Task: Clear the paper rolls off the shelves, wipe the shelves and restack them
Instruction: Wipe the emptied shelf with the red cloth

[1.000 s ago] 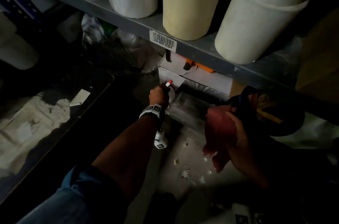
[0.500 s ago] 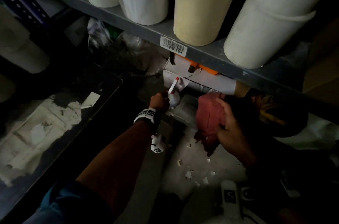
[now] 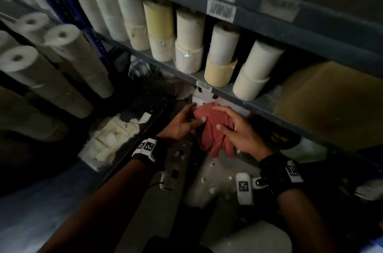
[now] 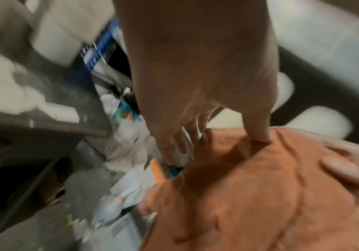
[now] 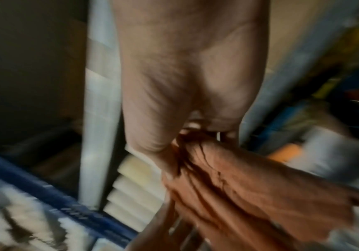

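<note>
Both hands hold a crumpled red cloth (image 3: 214, 128) in front of the lower shelf (image 3: 275, 110): the left hand (image 3: 182, 123) has its thumb pressed on the cloth's top with the fingers underneath, and the right hand (image 3: 238, 130) has its fingers curled over the bunched fabric, whose ends hang below. The paper rolls (image 3: 219, 60) stand stacked in pairs in a row along that shelf, just above and behind the cloth, and more long rolls (image 3: 47, 66) stand at the left.
</note>
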